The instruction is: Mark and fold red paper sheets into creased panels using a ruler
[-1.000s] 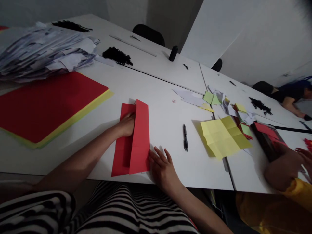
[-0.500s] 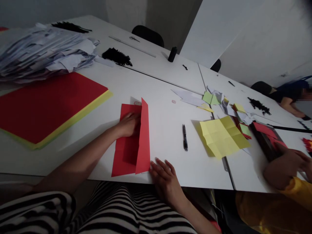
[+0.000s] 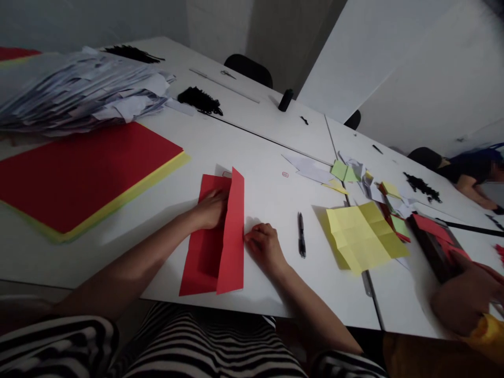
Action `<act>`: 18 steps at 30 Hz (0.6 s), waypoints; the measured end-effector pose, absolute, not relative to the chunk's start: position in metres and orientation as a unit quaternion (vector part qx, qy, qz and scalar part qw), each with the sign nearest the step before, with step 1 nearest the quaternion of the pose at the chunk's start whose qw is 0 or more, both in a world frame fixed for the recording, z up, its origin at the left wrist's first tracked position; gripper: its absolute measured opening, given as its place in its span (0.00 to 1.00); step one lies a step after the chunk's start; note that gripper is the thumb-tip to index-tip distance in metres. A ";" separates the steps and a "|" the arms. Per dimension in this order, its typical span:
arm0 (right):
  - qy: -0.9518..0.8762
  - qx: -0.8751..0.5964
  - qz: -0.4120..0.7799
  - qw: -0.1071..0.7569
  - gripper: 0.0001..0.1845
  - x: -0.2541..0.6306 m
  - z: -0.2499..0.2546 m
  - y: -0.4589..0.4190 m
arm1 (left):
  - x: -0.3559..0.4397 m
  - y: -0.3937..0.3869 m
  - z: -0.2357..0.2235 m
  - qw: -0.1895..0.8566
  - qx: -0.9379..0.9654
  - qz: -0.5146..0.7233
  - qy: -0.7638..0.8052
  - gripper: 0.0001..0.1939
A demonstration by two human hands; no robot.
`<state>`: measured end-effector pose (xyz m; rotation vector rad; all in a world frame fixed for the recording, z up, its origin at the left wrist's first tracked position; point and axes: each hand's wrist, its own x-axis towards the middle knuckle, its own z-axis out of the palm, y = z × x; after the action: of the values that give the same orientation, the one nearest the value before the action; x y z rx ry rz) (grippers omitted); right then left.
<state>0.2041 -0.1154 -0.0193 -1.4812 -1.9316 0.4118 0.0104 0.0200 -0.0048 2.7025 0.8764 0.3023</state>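
A sheet of red paper lies creased before me, with its right-hand flap standing up. My left hand rests on the inner face of the sheet, its fingertips hidden behind that flap. Close against the flap's outer right side is my right hand, its fingers curled in with the tips at the paper's edge. Whether they pinch anything is too small to make out. A black pen lies right of my right hand.
At left lies a stack of red, yellow and green sheets, with a heap of white papers behind. Creased yellow paper and paper scraps lie right. A co-worker's hand works near a dark box at far right.
My right hand has moved up along the flap from its lower corner, and its fingers have gone from stretched to curled. My left hand keeps its place on the red paper.
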 end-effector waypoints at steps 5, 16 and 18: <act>-0.727 -0.598 0.122 0.316 0.06 0.206 -0.021 -0.069 | 0.010 0.019 -0.005 0.143 0.934 0.108 0.308 0.07; -0.703 -0.654 0.090 0.266 0.08 0.201 -0.012 0.006 | 0.006 0.015 -0.002 0.166 0.924 0.119 0.325 0.22; -0.698 -0.665 0.087 0.252 0.09 0.200 -0.012 0.017 | 0.006 0.016 -0.003 0.162 0.924 0.122 0.324 0.19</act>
<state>0.2002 0.0175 -0.0117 -1.8088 -1.8974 0.2370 0.0061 0.0155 -0.0031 2.6382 0.9236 0.3469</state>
